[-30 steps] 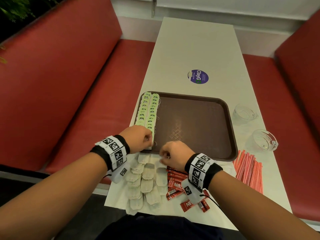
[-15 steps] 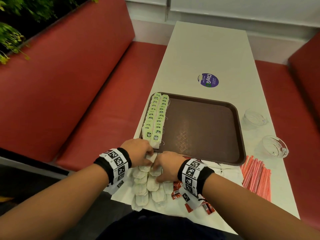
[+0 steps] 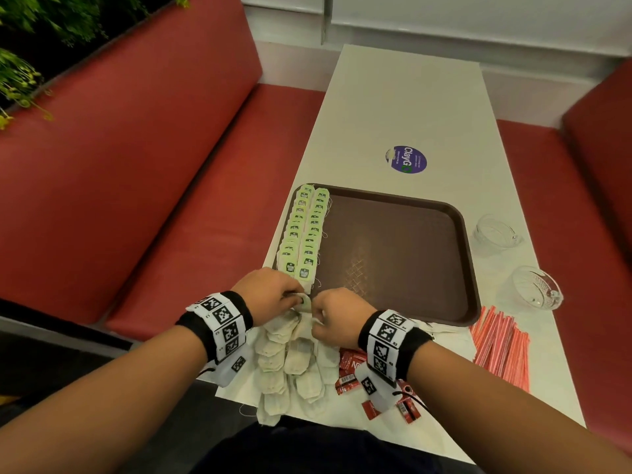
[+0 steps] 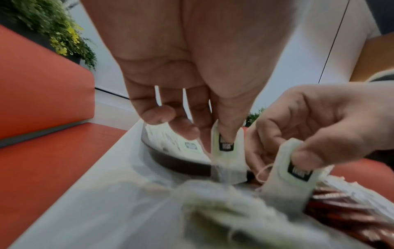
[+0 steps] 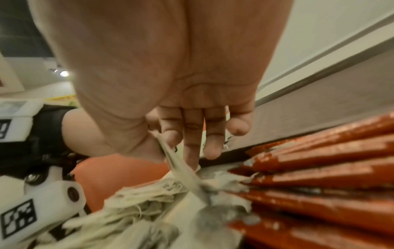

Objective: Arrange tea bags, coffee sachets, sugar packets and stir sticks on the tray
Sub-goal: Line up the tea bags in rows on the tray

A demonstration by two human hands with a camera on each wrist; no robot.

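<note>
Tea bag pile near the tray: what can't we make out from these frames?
- Pile count: head view, both hands cover the far end of the tea bag pile; bags overlap.
- Coffee sachets: head view, right wristband hides part; print too small.
- Left wrist view: pile is blurred; tag print is half under the thumb.
- Right wrist view: the grip on its bag is smeared by blur.
</note>
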